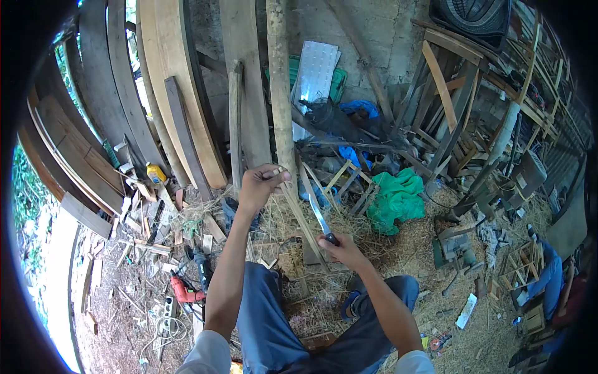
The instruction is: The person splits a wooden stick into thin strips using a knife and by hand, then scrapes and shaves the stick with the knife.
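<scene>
My left hand (265, 187) is closed round the upper end of a thin wooden strip (301, 218), which slants down to the right toward the ground between my legs. In my right hand (342, 249) is the dark handle of a knife (319, 215). Its curved, shiny blade points up and to the left, beside the strip. Whether the blade touches the strip I cannot tell. A wooden block (314, 254) lies on the ground between my knees, behind the strip's lower part.
Boards (168, 62) and a pole (280, 93) lean against the wall. A red power tool (185, 290) and a power strip (167, 315) lie at left. Green cloth (397, 201) sits right of centre. Another person's blue-clad leg (545, 280) shows at far right.
</scene>
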Demonstrator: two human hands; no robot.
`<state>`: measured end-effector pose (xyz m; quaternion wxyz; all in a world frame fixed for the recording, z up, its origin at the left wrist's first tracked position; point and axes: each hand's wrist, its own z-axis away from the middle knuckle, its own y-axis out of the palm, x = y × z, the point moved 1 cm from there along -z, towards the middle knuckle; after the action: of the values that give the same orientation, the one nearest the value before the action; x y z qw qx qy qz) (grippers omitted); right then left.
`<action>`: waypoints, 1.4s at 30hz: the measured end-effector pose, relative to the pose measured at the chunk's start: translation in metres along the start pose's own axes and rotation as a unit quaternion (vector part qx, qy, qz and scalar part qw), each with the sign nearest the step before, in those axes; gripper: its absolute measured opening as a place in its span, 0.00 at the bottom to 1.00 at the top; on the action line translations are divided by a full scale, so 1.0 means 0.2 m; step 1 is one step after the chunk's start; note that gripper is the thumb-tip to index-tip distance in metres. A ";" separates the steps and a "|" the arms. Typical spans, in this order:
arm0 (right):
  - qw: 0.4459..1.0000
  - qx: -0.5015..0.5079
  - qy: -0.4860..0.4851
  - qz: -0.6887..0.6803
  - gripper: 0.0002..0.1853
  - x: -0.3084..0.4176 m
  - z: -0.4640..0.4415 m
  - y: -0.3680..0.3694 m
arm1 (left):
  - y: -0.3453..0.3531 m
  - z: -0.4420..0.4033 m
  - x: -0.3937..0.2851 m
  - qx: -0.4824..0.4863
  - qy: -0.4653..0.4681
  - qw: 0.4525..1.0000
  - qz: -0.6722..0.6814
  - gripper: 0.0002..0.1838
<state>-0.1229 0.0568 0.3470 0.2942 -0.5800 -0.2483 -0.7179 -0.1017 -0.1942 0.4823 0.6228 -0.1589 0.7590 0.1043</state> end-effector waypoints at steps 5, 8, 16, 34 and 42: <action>0.978 -0.041 -0.134 0.154 0.12 0.13 0.08 0.03 | -0.04 0.01 0.02 0.007 -0.001 1.000 -0.011 0.16; 0.981 -0.082 -0.119 0.130 0.10 0.17 0.09 0.00 | -0.06 0.02 0.00 -0.001 0.017 0.998 0.065 0.15; 0.990 -0.104 -0.086 -0.033 0.12 0.22 0.13 -0.21 | -0.02 0.13 0.14 -0.036 0.013 0.999 0.029 0.15; 0.966 -0.075 -0.074 -0.237 0.12 0.22 0.17 -0.22 | 0.29 0.45 0.59 0.103 -0.114 0.978 0.138 0.10; 0.967 -0.095 -0.049 -0.232 0.11 0.23 0.15 -0.18 | 0.32 0.47 0.61 0.110 -0.109 0.981 0.115 0.09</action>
<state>-0.1338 0.0968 0.3978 0.0500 -0.5666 -0.3209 -0.7573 -0.0613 -0.1152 0.3425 0.6994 0.0115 0.7066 0.1075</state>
